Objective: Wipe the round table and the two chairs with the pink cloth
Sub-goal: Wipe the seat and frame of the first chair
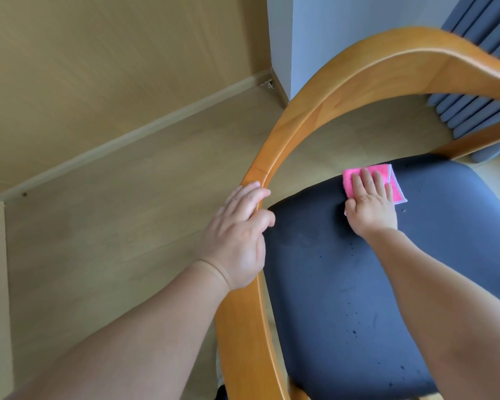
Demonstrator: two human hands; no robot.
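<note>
1. The right hand (371, 202) lies flat, fingers spread, pressing the folded pink cloth (373, 183) onto the dark padded seat (387, 284) of the wooden armchair; the cloth sits at the far edge of the seat, its pale underside showing at one corner.
2. The left hand (240, 235) curls over the curved honey-coloured wooden armrest (300, 122), fingers on top and thumb on the inner side, apparently steadying the chair; it holds nothing else.
3. The seat carries small dark specks and spots, most of them in the nearer half (354, 332); whether they are drops or dirt I cannot tell; I judge the seat wipe is under way and not finished.
4. The wooden arm looks glossy; whether it has been wiped the view does not show.
5. The round table and the second chair are out of view, so their state cannot be judged; at least part of this chair is left.
6. Around the chair runs a pale wood-look floor (127, 212) with a matching skirting board (156, 125) and light panelled wall; some debris sits in the corner (267, 85); a pale blue-white wall (344, 30) rises behind; grey-blue pleated curtain folds (474, 111) hang at the far right, reaching the floor just behind the chair.
</note>
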